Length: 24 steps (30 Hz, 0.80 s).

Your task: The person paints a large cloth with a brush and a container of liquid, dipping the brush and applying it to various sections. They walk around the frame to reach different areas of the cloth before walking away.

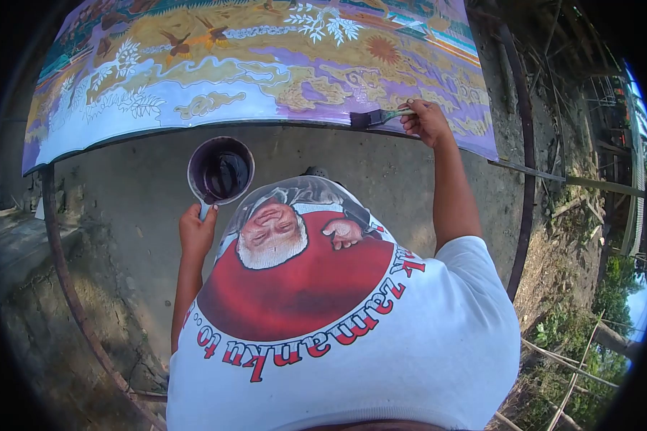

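Observation:
A long patterned cloth (266, 72) in purple, ochre and pale blue, with white leaf shapes, stretches across the top of the view. My right hand (425, 122) grips the handle of a wide flat brush (370, 119); its dark bristles touch the purple area by the cloth's near edge. Below the cloth on the left, my left hand (200, 224) is closed round the pale handle of a round pot (221, 169). Dark purple liquid lies inside the pot, and its inner wall is stained. The pot is apart from the cloth.
Bare grey ground (136, 165) shows under the cloth. A curved dark pole (75, 309) runs down the left, another (526, 158) down the right. A thin horizontal bar (532, 171) meets the cloth's right corner. Plants (561, 334) and sticks are at the lower right.

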Each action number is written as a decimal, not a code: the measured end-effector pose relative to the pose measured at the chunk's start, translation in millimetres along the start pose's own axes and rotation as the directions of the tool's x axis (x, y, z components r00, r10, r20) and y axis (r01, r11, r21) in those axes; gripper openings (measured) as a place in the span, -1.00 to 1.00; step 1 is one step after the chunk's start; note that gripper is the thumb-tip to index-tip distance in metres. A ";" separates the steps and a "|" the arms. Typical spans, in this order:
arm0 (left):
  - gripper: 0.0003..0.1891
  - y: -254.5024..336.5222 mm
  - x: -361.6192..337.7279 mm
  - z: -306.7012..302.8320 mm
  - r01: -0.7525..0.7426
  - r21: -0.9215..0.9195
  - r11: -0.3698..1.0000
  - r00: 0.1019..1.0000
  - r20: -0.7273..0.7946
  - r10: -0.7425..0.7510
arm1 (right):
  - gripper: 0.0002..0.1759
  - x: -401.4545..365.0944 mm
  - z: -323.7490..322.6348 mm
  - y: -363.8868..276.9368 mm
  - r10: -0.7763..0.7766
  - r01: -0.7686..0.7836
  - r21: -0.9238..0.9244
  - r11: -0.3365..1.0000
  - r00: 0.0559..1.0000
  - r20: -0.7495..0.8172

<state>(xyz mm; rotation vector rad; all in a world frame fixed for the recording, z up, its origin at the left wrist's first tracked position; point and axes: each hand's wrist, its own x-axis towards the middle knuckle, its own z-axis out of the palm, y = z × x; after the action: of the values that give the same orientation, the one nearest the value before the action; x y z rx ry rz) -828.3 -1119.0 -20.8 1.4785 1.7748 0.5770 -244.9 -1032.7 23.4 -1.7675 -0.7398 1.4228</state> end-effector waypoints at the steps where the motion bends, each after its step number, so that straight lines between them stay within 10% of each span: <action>1: -0.54 -2.7 -1.3 -0.4 -0.012 -0.004 1.000 1.000 -0.014 0.012 | -0.66 -3.6 -11.9 3.3 0.002 -0.002 -0.005 1.000 1.000 0.003; 13: -0.61 2.4 6.4 -1.6 -0.082 0.064 0.995 0.997 -0.008 0.082 | -0.65 -8.8 107.5 22.7 -0.124 0.078 0.270 0.960 0.980 0.158; 19: -0.60 -1.1 -1.0 -1.9 -0.116 0.024 0.993 0.993 -0.025 0.117 | -0.65 27.6 39.8 29.6 -0.151 0.247 0.349 0.904 0.948 -0.281; 24: -0.59 -1.3 -1.7 -1.9 -0.070 0.043 0.997 0.997 -0.011 0.071 | -0.66 45.4 156.1 13.8 -0.150 0.123 0.355 0.927 0.987 0.050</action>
<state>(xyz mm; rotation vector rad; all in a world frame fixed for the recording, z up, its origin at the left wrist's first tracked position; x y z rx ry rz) -830.4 -1120.7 -20.2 1.5750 1.7597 0.5885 -387.4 -974.6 -30.8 -1.3674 -0.5919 1.4329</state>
